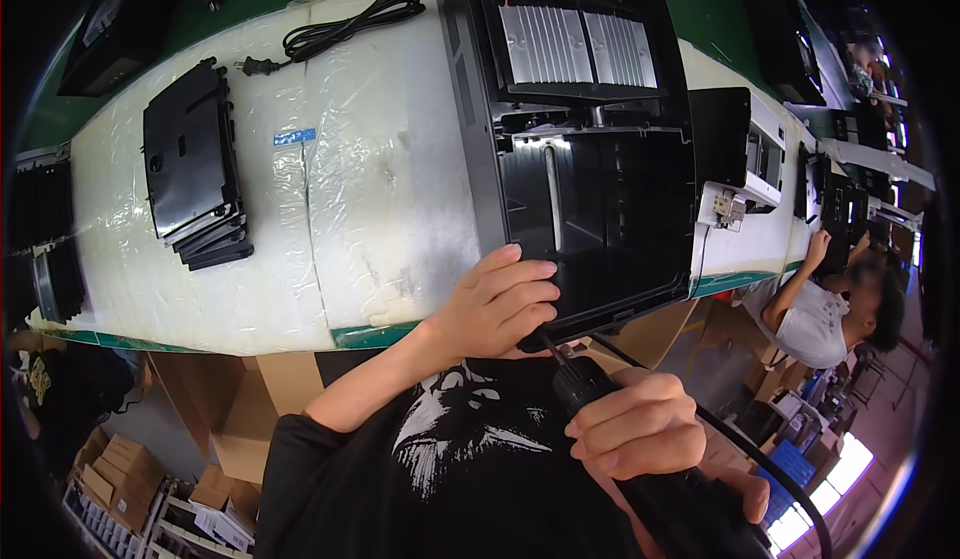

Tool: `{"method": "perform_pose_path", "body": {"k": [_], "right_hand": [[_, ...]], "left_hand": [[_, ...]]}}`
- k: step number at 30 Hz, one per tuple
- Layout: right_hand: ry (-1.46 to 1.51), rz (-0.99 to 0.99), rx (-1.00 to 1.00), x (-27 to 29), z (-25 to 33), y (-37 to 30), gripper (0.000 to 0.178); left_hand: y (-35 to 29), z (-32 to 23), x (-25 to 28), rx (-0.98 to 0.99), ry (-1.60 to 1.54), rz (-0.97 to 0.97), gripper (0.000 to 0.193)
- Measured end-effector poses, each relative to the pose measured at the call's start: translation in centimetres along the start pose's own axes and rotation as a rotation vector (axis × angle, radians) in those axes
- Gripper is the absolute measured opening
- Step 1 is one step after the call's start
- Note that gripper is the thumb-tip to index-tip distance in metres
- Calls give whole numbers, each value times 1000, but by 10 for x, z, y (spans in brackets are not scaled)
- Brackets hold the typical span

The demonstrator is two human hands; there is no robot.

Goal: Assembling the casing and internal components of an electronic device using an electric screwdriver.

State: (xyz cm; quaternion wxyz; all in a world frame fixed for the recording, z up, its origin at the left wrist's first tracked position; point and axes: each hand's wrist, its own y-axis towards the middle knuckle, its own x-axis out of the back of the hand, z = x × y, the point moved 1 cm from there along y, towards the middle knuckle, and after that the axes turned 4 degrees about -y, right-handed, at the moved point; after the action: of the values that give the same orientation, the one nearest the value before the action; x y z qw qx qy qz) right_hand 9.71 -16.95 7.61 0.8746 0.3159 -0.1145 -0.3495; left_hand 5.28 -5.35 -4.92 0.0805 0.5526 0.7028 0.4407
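A large black open-topped metal casing lies in front of me, with two silver finned heat sinks at its far end and a pale rod standing out in its inner bay. My left hand is closed over the casing's near left corner, fingers curled over the rim. In my right hand is a black electric screwdriver, its bit pointing at the casing's near edge beside my left fingers. Where the bit's tip meets the edge is hard to make out. A black cable runs past the right hand.
On the white padded bench, a stack of black panels lies left, near a coiled power cord. A white part with a metal fitting sits right of the casing. A co-worker is farther right; cardboard boxes stand below.
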Motion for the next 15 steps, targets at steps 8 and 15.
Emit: {"method": "perform_pose_path", "body": {"k": [8,15], "right_hand": [[46,155,-8,7,1,6,12],[53,190,17,4,-1,8,14]], "left_hand": [[4,-1,3,26,6,9,28],[4,-2,5,29,-3,38,29]]}}
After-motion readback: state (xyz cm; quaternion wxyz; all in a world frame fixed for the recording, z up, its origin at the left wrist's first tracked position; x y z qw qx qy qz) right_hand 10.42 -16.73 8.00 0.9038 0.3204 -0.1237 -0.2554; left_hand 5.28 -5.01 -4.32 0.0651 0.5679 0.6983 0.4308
